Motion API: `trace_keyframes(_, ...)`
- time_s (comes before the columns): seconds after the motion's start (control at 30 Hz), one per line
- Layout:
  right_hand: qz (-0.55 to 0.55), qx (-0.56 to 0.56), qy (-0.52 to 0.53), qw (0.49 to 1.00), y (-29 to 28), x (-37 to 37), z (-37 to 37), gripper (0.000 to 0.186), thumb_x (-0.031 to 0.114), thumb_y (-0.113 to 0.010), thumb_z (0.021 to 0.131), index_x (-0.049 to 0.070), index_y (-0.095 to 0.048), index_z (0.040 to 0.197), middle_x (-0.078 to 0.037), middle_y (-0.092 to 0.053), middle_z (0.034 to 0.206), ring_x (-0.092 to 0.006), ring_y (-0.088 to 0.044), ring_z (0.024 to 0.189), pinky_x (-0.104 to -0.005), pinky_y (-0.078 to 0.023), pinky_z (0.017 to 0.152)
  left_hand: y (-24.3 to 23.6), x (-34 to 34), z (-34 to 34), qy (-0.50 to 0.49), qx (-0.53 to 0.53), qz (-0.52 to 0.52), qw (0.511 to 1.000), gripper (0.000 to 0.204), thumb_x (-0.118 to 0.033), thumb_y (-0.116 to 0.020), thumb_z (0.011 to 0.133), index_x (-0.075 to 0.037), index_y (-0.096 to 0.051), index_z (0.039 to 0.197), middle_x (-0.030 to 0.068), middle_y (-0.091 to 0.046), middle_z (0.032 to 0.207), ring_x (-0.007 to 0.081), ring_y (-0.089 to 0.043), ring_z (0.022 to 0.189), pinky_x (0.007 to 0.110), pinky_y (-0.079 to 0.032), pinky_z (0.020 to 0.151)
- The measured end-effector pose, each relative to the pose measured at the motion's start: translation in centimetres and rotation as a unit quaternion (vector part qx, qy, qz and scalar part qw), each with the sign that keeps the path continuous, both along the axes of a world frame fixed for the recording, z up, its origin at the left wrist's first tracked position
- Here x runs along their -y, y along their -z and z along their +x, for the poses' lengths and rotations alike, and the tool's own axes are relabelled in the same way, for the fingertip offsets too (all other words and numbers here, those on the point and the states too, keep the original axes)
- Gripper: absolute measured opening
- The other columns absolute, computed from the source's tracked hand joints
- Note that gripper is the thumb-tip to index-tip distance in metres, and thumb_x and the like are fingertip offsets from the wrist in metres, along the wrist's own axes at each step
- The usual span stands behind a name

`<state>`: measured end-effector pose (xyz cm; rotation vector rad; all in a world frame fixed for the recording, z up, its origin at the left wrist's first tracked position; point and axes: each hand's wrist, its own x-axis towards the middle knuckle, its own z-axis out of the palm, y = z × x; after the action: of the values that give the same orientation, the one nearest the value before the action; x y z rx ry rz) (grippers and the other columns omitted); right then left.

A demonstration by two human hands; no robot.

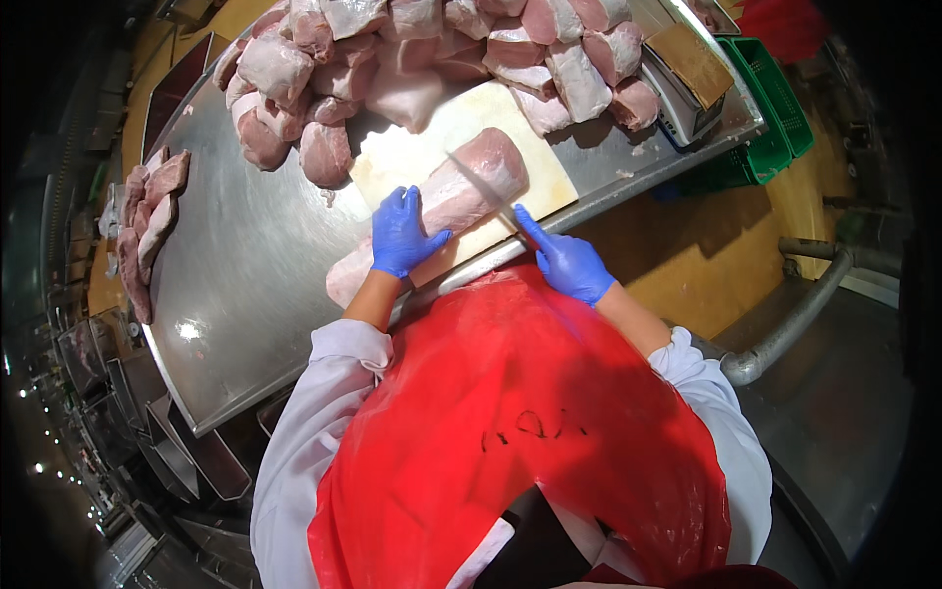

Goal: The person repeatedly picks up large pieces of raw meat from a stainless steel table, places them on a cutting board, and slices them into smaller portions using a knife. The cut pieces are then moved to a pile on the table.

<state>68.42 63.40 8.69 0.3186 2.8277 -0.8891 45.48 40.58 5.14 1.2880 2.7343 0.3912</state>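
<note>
1. Here, the left hand lies flat, fingers spread, pressing the loin on the board.
2. The right hand grips a knife, forefinger stretched along it, blade across the loin.

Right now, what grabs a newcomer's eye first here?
The red apron filling the lower middle, then the two blue-gloved hands above it: the left hand presses a long pork loin on the white board, the right hand holds a knife across it. Behind, a heap of meat cuts lines the steel table.
</note>
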Motion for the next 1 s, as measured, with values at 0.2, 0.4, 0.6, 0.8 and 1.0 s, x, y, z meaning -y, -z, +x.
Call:
trace_keyframes(0.2, -0.002, 0.058, -0.024, 0.998, -1.7, 2.9, -1.2, 0.09, 0.004, -0.054, 0.085, 0.026, -0.02, 0.165, -0.025, -0.068, 0.08, -0.0426, -0.067, 0.069, -0.0548, -0.052, 0.061, -0.5, 1.0, 0.7, 0.007, 0.028, 0.04, 0.999, 0.067, -0.045, -0.081, 0.074, -0.007, -0.059, 0.125, 0.0196, -0.057, 0.117, 0.039, -0.055, 0.108, 0.051, -0.046, 0.089)
trace_keyframes(0.4, 0.017, 0.107, -0.001, 0.994, -2.9, 5.1, -1.5, 0.093, 0.002, -0.05, 0.083, 0.023, -0.014, 0.166, -0.026, -0.071, 0.089, -0.0446, -0.07, 0.078, -0.0552, -0.055, 0.07, 0.1, 1.5, 0.5, 0.036, 0.0, 0.062, 0.997, 0.058, -0.041, -0.079, 0.077, -0.011, -0.06, 0.124, 0.0178, -0.058, 0.117, 0.0384, -0.055, 0.107, 0.05, -0.045, 0.087)
trace_keyframes(0.6, 0.056, 0.08, 0.006, 0.995, -2.9, 6.9, -3.5, 0.089, -0.001, -0.047, 0.085, 0.015, -0.013, 0.166, -0.026, -0.071, 0.088, -0.0436, -0.07, 0.077, -0.055, -0.056, 0.07, 0.2, 2.1, -0.1, 0.061, 0.005, 0.049, 0.997, 0.055, -0.04, -0.078, 0.078, -0.013, -0.061, 0.123, 0.0184, -0.058, 0.118, 0.0386, -0.055, 0.108, 0.051, -0.044, 0.086)
trace_keyframes(0.8, 0.06, 0.088, 0.025, 0.994, -0.7, 7.0, -11.4, 0.086, 0.0, -0.046, 0.089, 0.016, -0.009, 0.166, -0.027, -0.069, 0.087, -0.045, -0.068, 0.077, -0.055, -0.054, 0.07, 0.4, 1.6, -0.4, 0.078, -0.012, 0.048, 0.996, 0.055, -0.04, -0.076, 0.08, -0.013, -0.06, 0.125, 0.0194, -0.057, 0.119, 0.0375, -0.055, 0.108, 0.051, -0.044, 0.085)
trace_keyframes(1.0, 0.059, 0.165, 0.017, 0.984, -3.1, 8.6, -4.4, 0.085, 0.001, -0.043, 0.091, 0.019, -0.006, 0.166, -0.029, -0.07, 0.092, -0.0448, -0.07, 0.081, -0.054, -0.056, 0.073, 0.5, 2.2, -0.3, 0.058, 0.01, 0.013, 0.998, 0.055, -0.039, -0.073, 0.084, -0.01, -0.057, 0.128, 0.0209, -0.056, 0.122, 0.0381, -0.054, 0.111, 0.051, -0.044, 0.087)
